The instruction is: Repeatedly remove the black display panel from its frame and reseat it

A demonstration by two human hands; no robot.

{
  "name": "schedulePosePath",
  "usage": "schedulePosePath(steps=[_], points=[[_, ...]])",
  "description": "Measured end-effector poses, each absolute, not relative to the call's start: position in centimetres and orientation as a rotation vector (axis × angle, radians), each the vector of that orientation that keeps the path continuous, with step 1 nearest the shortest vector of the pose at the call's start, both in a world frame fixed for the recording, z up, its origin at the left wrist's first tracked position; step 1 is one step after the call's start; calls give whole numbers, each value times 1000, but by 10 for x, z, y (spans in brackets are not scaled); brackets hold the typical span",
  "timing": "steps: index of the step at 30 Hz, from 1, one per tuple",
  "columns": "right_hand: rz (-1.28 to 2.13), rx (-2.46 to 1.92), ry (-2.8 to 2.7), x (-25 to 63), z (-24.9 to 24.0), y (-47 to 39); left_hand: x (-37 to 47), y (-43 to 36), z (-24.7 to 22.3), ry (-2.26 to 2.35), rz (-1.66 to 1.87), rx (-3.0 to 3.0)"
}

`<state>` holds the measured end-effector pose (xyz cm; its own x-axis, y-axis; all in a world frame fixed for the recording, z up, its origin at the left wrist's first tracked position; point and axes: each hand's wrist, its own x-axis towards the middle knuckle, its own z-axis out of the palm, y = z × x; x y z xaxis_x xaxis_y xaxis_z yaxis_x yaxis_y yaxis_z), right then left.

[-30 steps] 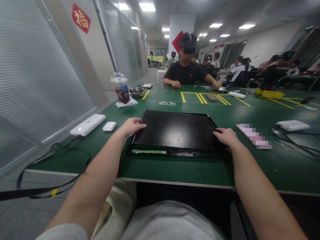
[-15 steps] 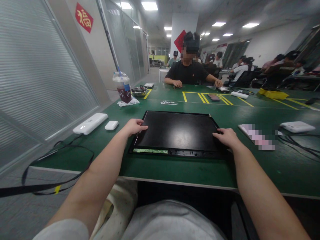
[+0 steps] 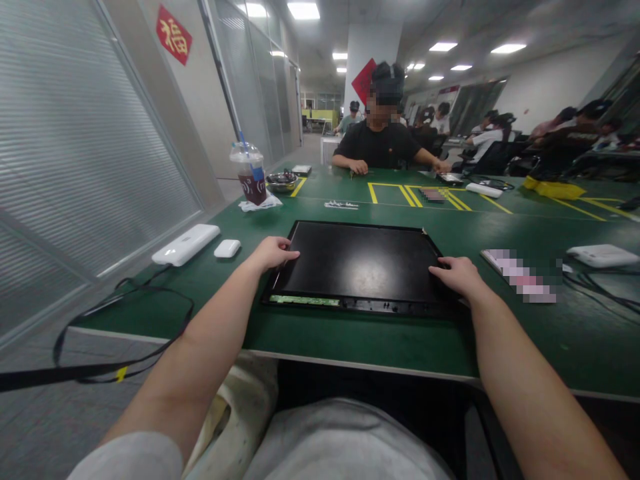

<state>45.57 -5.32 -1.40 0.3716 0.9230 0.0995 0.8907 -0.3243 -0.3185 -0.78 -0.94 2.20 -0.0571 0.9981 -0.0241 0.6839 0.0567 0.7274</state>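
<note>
A black display panel (image 3: 360, 263) lies face up on the green table in front of me. Along its near edge runs a green circuit strip (image 3: 304, 301) beside a dark frame section. My left hand (image 3: 274, 253) grips the panel's left edge, thumb on top of the screen and fingers at the side. On the opposite edge, my right hand (image 3: 454, 272) holds the panel the same way, its thumb over the rim. The fingertips under both edges are hidden.
Left are a white power bank (image 3: 186, 245) with a black strap, a small white case (image 3: 227, 249) and a drink cup (image 3: 249, 175) on tissue. A blurred phone-like object (image 3: 520, 277) and a white device (image 3: 603, 255) lie right. A person (image 3: 385, 143) sits opposite.
The whole view has shifted slightly, moving everything a little to the right in the picture. Both hands keep the same hold on the panel, which stays in place on the table.
</note>
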Motion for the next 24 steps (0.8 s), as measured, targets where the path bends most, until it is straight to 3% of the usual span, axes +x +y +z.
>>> schedulePosePath(steps=[24], points=[[224,-2175,-1502,468,-24,-50,-8,-8,22,1834,734,1775]])
